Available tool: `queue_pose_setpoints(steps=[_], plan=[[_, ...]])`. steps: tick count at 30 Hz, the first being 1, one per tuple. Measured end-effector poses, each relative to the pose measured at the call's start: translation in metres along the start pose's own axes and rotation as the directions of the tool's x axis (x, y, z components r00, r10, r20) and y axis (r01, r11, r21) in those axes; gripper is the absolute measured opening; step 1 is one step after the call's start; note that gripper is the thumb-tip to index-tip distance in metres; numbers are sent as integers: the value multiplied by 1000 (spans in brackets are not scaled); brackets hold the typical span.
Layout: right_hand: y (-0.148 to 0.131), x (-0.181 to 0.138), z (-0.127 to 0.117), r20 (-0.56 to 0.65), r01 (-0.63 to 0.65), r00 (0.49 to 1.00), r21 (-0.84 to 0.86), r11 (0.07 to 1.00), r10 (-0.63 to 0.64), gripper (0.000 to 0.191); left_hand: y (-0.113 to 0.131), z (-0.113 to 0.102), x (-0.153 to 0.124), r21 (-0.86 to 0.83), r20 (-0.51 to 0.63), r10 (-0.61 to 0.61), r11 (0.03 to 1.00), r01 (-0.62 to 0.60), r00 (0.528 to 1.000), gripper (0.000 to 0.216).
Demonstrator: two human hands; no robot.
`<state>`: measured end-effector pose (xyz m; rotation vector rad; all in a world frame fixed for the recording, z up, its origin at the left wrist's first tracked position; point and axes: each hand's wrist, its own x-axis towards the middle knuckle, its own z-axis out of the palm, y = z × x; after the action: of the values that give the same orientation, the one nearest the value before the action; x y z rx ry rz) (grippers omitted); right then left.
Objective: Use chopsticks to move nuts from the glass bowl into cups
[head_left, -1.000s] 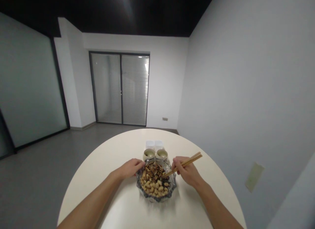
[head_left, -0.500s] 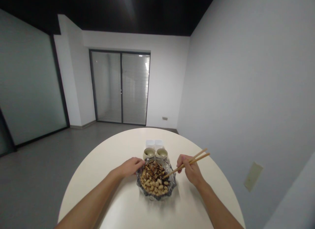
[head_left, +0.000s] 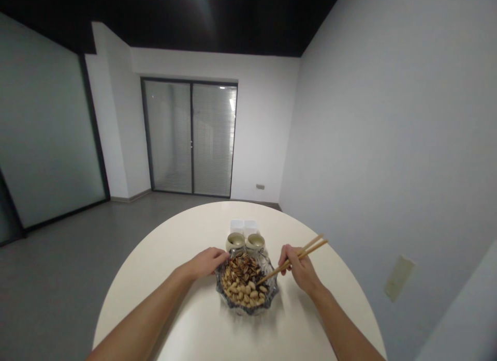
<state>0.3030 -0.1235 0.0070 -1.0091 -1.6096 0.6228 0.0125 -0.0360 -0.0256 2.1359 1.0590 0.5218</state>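
Observation:
A scalloped glass bowl point(head_left: 271, 292) sits on a round white table point(head_left: 194, 319), filled with striped sunflower seeds at the back and pale nuts at the front. My left hand point(head_left: 205, 262) rests closed against the bowl's left rim. My right hand point(head_left: 300, 268) pinches a pair of wooden chopsticks point(head_left: 306, 249), whose tips reach down into the bowl's right side among the seeds.
Two small beige cups point(head_left: 245, 242) stand just behind the bowl, with two white square boxes point(head_left: 243, 226) behind them. A grey wall runs close along the table's right. Grey floor and glass doors lie beyond the table's far edge.
My right hand drew back to the right from the bowl's rim, then tilted the chopsticks slightly lower. The left hand and bowl stayed put.

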Motion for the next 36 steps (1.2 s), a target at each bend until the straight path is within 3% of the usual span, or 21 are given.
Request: queue_pose_setpoints(steps=[11,23,36], plan=[[-1,0,1,-45,-27,999,-17,999,26,62,0,0,-1,-3,-8,-9,1000,9,1000,62],[3,3,3,60,-104,993,65,992,100,67,-2,1,-1,-26,13,-20,999,20,1000,64],[7,4,0,-41,-132,990,19,991,133,68,2,0,-3,-41,12,-33,999,34,999,63]])
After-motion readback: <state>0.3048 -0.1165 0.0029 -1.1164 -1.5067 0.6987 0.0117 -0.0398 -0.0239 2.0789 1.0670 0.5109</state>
